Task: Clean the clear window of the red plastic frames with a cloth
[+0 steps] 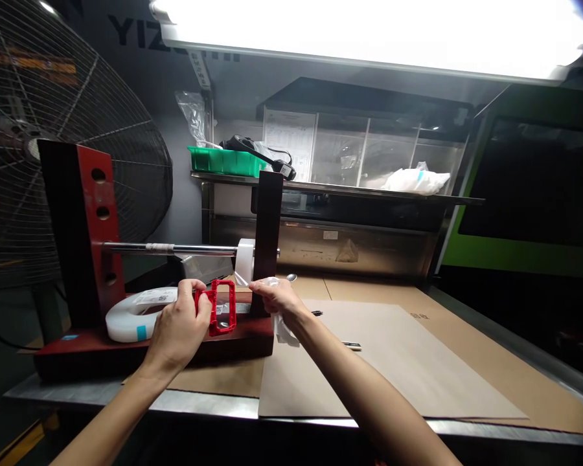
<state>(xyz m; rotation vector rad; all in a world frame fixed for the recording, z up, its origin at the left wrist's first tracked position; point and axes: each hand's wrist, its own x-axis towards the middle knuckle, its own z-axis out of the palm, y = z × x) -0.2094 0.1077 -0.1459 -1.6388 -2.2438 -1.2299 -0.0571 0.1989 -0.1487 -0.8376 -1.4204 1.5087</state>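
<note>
My left hand [181, 327] is closed around the left side of a red rectangular plastic frame [219, 308], held upright over the base of a dark red stand [85, 223]. My right hand [276, 295] pinches a piece of thin clear plastic film [282, 329] beside the frame's right edge. A white roll of tape [132, 314] lies flat on the stand's base just left of my left hand. A steel rod [175, 248] spans the stand's two uprights and carries a small white roll [245, 261].
Brown cardboard sheets [398, 362] cover the steel table. A big wire-guard fan [39, 129] stands at the left. A shelf behind holds a green tray [223, 161], a black cabled tool [257, 150] and a white bag [415, 181]. A bright lamp hangs overhead.
</note>
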